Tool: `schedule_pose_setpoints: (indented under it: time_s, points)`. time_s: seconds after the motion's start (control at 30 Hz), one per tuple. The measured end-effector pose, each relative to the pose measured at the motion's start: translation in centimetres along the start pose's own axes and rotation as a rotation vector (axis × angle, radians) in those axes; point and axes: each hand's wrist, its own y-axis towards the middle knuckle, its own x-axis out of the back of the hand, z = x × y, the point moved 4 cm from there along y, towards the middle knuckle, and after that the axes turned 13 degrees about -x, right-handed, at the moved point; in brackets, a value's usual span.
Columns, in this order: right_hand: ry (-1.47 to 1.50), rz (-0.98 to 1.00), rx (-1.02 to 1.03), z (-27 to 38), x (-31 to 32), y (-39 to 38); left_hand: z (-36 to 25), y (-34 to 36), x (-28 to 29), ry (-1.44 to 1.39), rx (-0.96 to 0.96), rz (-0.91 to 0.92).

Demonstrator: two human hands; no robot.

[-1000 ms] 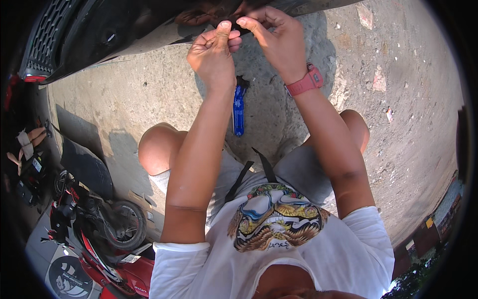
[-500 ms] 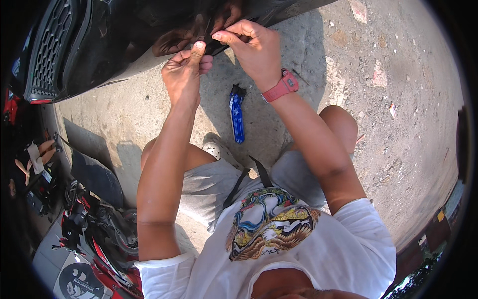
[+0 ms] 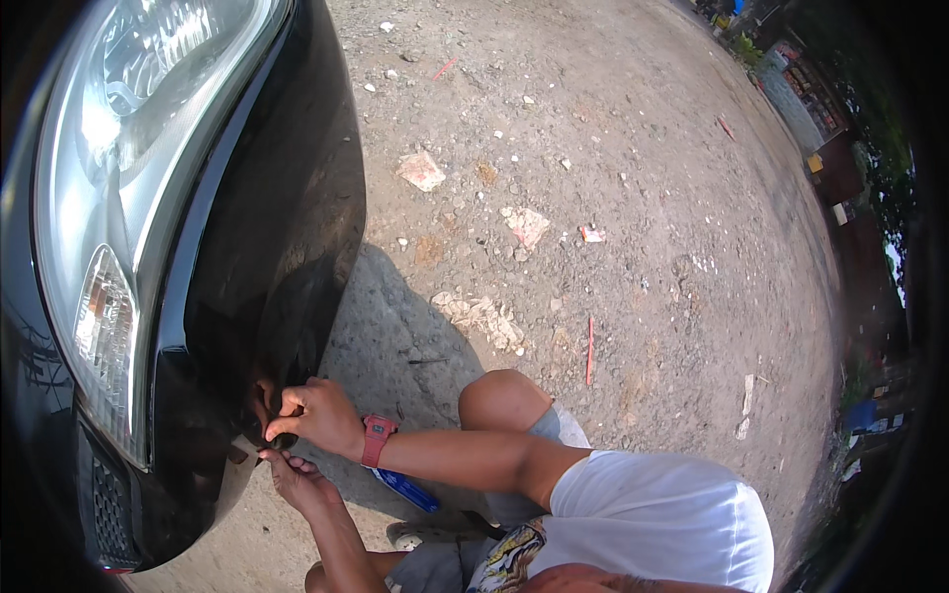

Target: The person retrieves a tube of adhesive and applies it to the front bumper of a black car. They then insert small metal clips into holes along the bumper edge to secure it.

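Note:
A car's glossy black bumper (image 3: 282,188) fills the left side, and both my hands are at its lower part. My right hand (image 3: 324,420), a red watch (image 3: 377,441) on its wrist, has thumb and forefinger pinched against the dark surface. Just below it, my left hand (image 3: 304,484) holds its thumb and fingertips together by the bumper's edge. Whatever lies between the fingers is too small to make out. On the ground under my right forearm lies a blue tool (image 3: 407,489), partly hidden.
Above the bumper is a large clear headlight (image 3: 148,128); a honeycomb grille (image 3: 111,509) sits lower left. Gravelly ground (image 3: 643,198) spreads to the right, with flattened paper scraps (image 3: 422,170) and a red stick (image 3: 590,351). My bent knee (image 3: 504,400) is behind my right arm.
The view has swung to the right and up, bringing in the headlight and more ground. My hands now appear lower left, still pinching close together at the bumper. The motorcycle has left the view.

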Motion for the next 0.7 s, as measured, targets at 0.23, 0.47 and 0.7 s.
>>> schedule_pose_setpoints:
  time_s: [0.23, 0.47, 0.7]
  points:
    - [0.004, 0.031, -0.049, -1.2, -1.5, 0.8, 0.0, 0.8, 0.1, -0.079, -0.047, -0.025]
    - [0.048, 0.066, -0.135, -3.7, -2.5, 1.0, -1.2, 0.3, -0.1, -0.092, -0.067, -0.026]
    - [0.229, 0.129, -0.272, -3.6, -2.0, 1.5, -1.2, -0.3, -0.5, -0.059, -0.027, 0.053]
